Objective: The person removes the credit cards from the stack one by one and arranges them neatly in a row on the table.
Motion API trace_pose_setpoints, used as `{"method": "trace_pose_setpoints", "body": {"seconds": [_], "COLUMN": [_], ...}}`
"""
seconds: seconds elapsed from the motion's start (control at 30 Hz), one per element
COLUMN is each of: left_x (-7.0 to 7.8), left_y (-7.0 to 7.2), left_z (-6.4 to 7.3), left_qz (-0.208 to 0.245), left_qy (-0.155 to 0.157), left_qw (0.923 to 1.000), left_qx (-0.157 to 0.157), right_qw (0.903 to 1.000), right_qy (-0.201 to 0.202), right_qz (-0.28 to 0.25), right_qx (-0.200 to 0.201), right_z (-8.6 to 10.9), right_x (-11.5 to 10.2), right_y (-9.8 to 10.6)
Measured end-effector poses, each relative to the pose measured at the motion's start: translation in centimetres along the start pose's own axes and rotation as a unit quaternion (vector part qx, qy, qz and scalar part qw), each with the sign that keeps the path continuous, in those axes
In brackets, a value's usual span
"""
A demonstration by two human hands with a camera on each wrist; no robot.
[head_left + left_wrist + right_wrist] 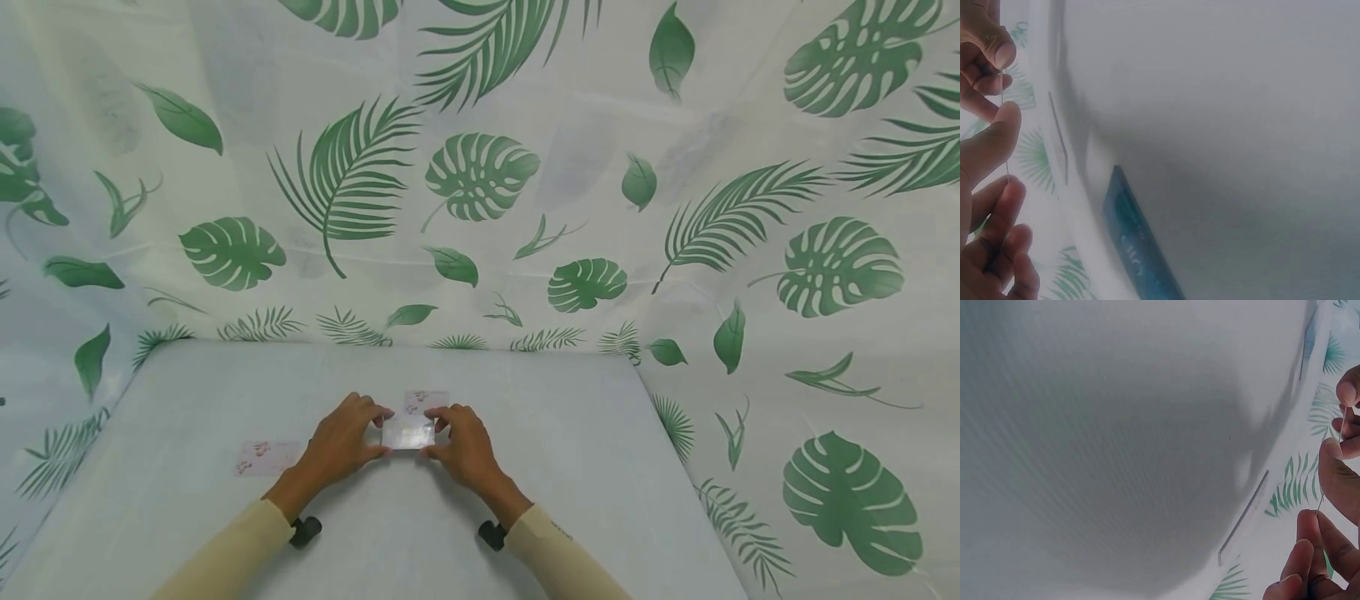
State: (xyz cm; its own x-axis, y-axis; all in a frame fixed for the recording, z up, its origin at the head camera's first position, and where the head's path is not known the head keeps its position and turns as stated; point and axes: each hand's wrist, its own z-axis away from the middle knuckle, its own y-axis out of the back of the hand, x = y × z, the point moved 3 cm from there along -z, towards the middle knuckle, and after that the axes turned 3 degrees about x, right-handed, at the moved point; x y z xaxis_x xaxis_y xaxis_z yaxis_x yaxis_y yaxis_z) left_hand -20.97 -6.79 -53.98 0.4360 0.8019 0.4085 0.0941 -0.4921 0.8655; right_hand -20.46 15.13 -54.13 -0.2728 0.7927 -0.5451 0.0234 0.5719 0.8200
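A small, thin, shiny rectangular card is held above the table between both hands. My left hand pinches its left side between thumb and fingers. On the opposite side, my right hand pinches it the same way. Both wrist views show the card edge-on as a thin line, so its face is hidden there. Just behind it lies a pale rectangular piece with a reddish floral print, partly covered by the right fingers. A similar printed piece lies left of my left hand.
The white table reaches back to a hanging sheet with green leaves, which also closes the sides. In the left wrist view, a flat blue-tinted piece with pale lettering lies on the tabletop. Dark cameras sit at both wrists.
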Motion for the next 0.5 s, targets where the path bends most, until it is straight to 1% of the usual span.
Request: {"method": "trace_pose_setpoints", "body": {"seconds": [0.23, 0.5], "left_x": [-0.4, -0.8], "left_y": [-0.6, -1.1], "left_z": [0.7, 1.3], "left_qz": [0.011, 0.005], "left_qy": [0.003, 0.006], "left_qw": [0.9999, 1.0000], "left_qx": [0.000, -0.004], "right_qw": [1.0000, 0.9998], "right_qy": [-0.005, -0.012], "right_qz": [0.002, -0.003], "right_qx": [-0.007, -0.018], "right_z": [0.5, 1.0], "right_x": [-0.2, -0.4], "right_y": [-0.5, -1.0]}}
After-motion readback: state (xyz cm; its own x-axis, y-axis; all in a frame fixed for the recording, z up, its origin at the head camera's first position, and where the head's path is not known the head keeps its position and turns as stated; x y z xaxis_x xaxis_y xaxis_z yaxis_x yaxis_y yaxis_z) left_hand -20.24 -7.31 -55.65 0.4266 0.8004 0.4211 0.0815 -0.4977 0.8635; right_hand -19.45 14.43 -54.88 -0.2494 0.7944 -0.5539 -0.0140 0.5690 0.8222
